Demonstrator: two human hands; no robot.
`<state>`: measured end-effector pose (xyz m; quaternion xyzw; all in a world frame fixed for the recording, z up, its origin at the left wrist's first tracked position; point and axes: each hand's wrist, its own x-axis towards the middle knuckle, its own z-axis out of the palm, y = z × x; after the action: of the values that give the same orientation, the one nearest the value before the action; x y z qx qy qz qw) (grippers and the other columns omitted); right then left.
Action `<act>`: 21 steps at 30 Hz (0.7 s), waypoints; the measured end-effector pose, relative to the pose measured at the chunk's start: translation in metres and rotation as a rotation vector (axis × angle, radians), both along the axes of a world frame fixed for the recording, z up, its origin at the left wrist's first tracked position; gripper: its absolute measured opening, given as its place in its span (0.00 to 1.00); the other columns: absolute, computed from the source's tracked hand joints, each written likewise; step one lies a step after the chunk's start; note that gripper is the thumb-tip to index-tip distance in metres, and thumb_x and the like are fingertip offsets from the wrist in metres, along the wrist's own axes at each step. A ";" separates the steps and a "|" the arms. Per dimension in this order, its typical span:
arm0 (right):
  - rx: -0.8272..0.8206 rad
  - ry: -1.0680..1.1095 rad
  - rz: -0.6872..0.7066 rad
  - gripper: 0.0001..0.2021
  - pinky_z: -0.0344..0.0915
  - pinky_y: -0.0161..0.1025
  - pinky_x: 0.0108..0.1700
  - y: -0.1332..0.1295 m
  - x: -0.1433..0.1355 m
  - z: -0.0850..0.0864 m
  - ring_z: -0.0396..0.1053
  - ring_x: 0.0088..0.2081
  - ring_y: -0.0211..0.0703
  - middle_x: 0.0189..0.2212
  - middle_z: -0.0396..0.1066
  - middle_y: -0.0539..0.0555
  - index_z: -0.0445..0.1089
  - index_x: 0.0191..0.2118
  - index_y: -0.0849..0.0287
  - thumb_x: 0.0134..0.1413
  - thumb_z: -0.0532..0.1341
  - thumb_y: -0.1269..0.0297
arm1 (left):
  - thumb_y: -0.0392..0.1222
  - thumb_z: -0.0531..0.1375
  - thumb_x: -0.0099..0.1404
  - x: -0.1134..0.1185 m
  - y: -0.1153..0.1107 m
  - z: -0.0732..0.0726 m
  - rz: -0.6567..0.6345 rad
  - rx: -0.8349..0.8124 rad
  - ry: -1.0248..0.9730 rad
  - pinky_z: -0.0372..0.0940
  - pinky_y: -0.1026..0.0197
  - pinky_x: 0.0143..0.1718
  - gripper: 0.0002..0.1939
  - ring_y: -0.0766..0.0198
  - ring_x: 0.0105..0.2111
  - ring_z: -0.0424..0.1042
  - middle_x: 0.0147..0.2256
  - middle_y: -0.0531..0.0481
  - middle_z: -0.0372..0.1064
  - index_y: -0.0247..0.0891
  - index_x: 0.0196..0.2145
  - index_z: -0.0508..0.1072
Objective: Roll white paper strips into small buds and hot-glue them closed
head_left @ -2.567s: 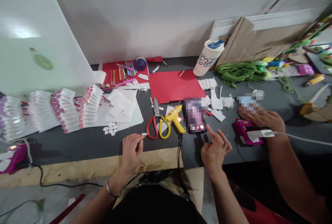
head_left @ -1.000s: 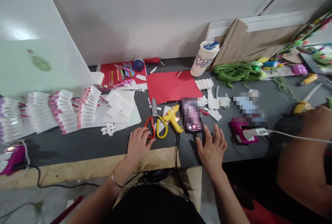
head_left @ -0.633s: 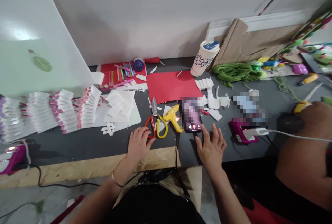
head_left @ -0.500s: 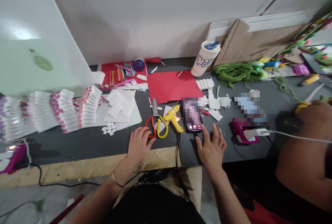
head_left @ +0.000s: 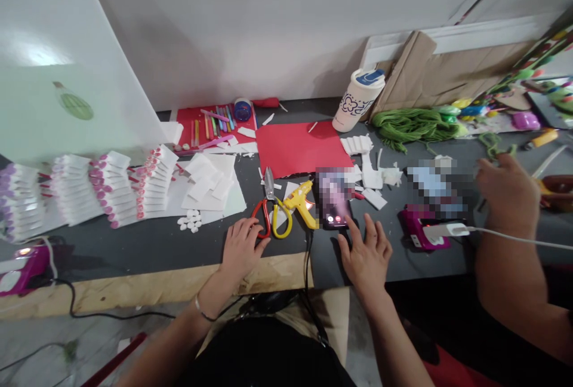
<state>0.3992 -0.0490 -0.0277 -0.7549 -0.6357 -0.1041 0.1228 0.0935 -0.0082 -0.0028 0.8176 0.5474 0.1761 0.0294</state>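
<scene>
My left hand (head_left: 242, 246) rests on the dark table edge with its fingers spread, beside the red handle of the scissors (head_left: 269, 208). Fingers apart and holding nothing, my right hand (head_left: 366, 255) lies just below the phone (head_left: 333, 202), its index fingertip at the phone's lower right corner. Between scissors and phone is a yellow glue gun (head_left: 302, 203). Behind them lies a red sheet (head_left: 299, 149) among white scraps (head_left: 370, 173). White squares (head_left: 206, 178) and small white pieces (head_left: 190, 221) are left of the scissors.
Fans of white strips with pink and purple tips (head_left: 114, 190) line the left. A cup (head_left: 358, 100), green yarn (head_left: 412, 126) and cardboard (head_left: 447, 73) stand or lie at the back right. Another person's hand (head_left: 508, 187) is right of a magenta power block (head_left: 423, 229).
The other person's hand has moved left, to the green yarn strand, away from the yellow-handled tool. My hands have hardly moved; the view has shifted slightly.
</scene>
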 end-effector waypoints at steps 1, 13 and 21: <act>0.011 0.006 -0.002 0.25 0.61 0.60 0.60 0.000 0.000 0.000 0.55 0.68 0.64 0.69 0.57 0.64 0.67 0.66 0.52 0.71 0.52 0.50 | 0.46 0.60 0.71 0.000 0.000 0.000 -0.001 0.011 0.005 0.66 0.49 0.48 0.09 0.48 0.51 0.71 0.47 0.40 0.76 0.39 0.42 0.76; 0.078 0.079 -0.002 0.30 0.59 0.62 0.62 -0.002 0.002 -0.005 0.55 0.69 0.65 0.69 0.55 0.69 0.59 0.70 0.56 0.70 0.53 0.49 | 0.45 0.61 0.70 0.000 -0.001 -0.004 0.010 0.026 -0.014 0.66 0.49 0.49 0.09 0.49 0.52 0.70 0.50 0.40 0.75 0.39 0.43 0.76; 0.069 0.061 0.007 0.28 0.60 0.62 0.61 -0.003 0.002 -0.005 0.54 0.68 0.65 0.68 0.56 0.68 0.62 0.69 0.56 0.70 0.52 0.48 | 0.44 0.60 0.71 -0.001 -0.003 -0.002 0.014 0.010 -0.064 0.67 0.48 0.50 0.09 0.48 0.53 0.70 0.49 0.39 0.75 0.39 0.43 0.77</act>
<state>0.4013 -0.0516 -0.0324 -0.7510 -0.6302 -0.1024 0.1684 0.0929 -0.0110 -0.0052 0.8077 0.5512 0.2052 0.0418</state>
